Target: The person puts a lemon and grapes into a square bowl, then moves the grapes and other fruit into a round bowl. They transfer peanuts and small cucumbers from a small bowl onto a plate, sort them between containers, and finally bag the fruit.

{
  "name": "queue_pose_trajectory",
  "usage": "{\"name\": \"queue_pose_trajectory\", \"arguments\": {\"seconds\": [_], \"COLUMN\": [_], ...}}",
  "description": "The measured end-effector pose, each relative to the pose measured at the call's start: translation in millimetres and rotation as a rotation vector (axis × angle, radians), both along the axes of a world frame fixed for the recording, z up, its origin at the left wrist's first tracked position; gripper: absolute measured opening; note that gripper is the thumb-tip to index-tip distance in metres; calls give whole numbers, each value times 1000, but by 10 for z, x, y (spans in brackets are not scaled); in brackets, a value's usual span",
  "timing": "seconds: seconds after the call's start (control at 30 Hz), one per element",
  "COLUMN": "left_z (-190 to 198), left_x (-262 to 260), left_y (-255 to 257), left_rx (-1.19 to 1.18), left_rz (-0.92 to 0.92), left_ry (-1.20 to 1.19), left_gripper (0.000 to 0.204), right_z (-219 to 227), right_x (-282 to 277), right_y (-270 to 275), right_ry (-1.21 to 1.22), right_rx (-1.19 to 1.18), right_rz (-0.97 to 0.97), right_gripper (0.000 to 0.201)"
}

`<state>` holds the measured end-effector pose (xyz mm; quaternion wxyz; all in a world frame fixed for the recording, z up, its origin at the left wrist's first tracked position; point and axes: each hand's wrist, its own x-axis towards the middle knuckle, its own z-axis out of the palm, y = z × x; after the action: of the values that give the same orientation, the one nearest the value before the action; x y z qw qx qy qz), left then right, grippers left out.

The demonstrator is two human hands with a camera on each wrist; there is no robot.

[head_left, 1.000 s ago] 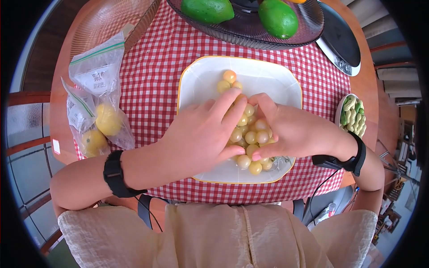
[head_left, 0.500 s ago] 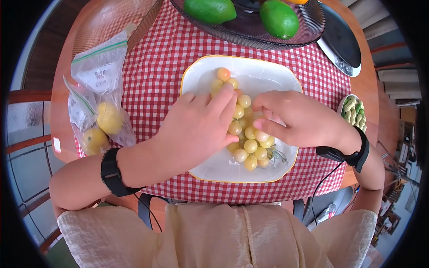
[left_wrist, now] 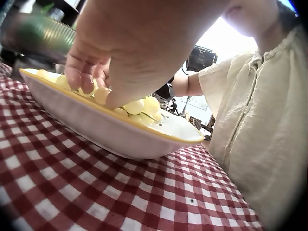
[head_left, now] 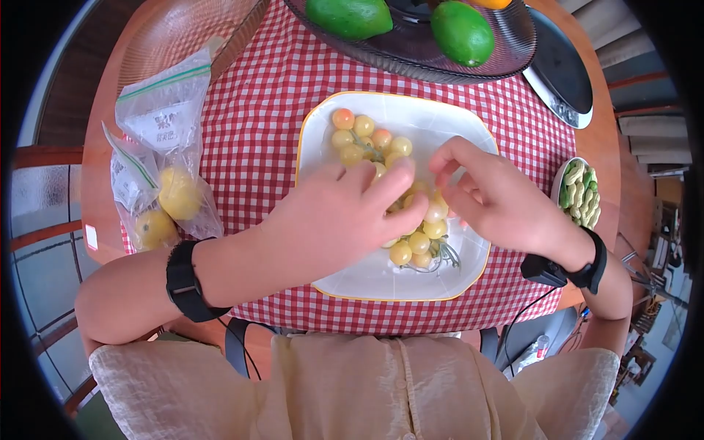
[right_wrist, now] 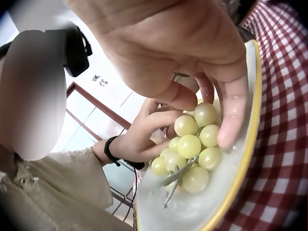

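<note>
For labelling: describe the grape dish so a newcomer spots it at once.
On the table, find the red-checked cloth. Near its middle sits the dish. Unlike the dark bowl beyond, it's white, yellow-rimmed and holds pale grapes.

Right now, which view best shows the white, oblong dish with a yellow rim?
The head view: most of the dish shows from above, though left hand and right hand hide parts. Left wrist shows mainly its outer wall; right wrist, part of its inside and rim.

Head view from above facing down, wrist views close from either side, all sharing the grapes (right_wrist: pixel 189 146)
</note>
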<state>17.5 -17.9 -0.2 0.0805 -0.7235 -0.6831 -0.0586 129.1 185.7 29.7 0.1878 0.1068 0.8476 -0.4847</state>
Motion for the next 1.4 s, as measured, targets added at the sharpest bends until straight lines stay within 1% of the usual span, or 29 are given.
{"name": "queue_pose_trajectory", "arguments": {"seconds": [0.03, 0.07, 0.13, 0.17, 0.2, 0.27, 0.4, 0.47, 0.5, 0.57, 0.6, 0.67, 0.7, 0.77, 0.8, 0.87, 0.9, 0.97, 1.0, 1.1, 1.17, 1.2, 1.27, 1.4], "left_z": [-21, -33, -24, -18, -13, -12, -45, -60, -71, -84, -78, -69, -75, -92, -77, -36, -28, -21, -20, -11, -4, -23, -71, -46], "left_x": [10, 18, 2, -2, 2, 15, 14, 27, 27, 28, 27, 26, 14, -25, -32, -45, -51, -52, -44, -37, -34, -39, -58, -79], "left_y": [-1, -2, 28, 41, 47, 61, 100, 100, 96, 88, 92, 102, 103, 90, 78, 57, 41, 16, 14, 12, 20, 20, 5, -7], "left_rx": [-19, -39, -46, -53, -54, -66, -37, -78, -77, -57, -55, -49, -48, -108, -108, -133, -133, -149, -149, -152, -142, -140, -81, -74], "left_rz": [1, 2, 16, 28, 29, 18, 13, 55, 56, 70, 70, 71, 70, 60, 61, 51, 51, 80, 78, 99, 105, 102, 106, 107], "left_ry": [-36, -73, -52, -31, -31, 14, 11, -202, -201, -246, -244, -234, -233, -198, -196, -164, -164, -130, -130, -122, -131, -133, -156, -165], "left_gripper": [40, 38, 38, 37, 37, 39, 45, 53, 53, 54, 54, 49, 49, 45, 45, 42, 42, 42, 42, 42, 41, 41, 41, 41], "right_z": [59, 81, 113, 88, 57, -9, -84, -90, -73, -25, -18, -5, 7, 52, 84, 135, 131, 113, 117, 127, 107, 84, 22, -3], "right_x": [42, 95, 206, 251, 288, 344, 346, 345, 341, 334, 337, 346, 338, 313, 314, 320, 325, 339, 343, 319, 302, 303, 315, 334], "right_y": [-40, -80, -149, -183, -207, -236, -248, -242, -223, -154, -125, -74, -53, -20, -7, 18, 29, 43, 33, -35, -79, -102, -141, -112], "right_ry": [46, 45, 255, 305, 305, 321, 345, 304, 305, 222, 223, 196, 196, 169, 172, 68, 67, 180, 179, 216, 184, 181, 158, 157], "right_rx": [99, 98, 328, 455, 454, 607, 633, 596, 598, 456, 458, 371, 373, 327, 328, 242, 242, 241, 242, 272, 468, 471, 674, 734], "right_rz": [4, 7, 141, 215, 216, 382, 377, 348, 348, 362, 362, 341, 341, 378, 379, 279, 279, 327, 325, 328, 384, 382, 453, 498], "right_gripper": [20, 20, 27, 35, 35, 40, 43, 40, 40, 32, 32, 20, 20, 13, 13, 17, 17, 19, 19, 21, 24, 24, 26, 20]}}
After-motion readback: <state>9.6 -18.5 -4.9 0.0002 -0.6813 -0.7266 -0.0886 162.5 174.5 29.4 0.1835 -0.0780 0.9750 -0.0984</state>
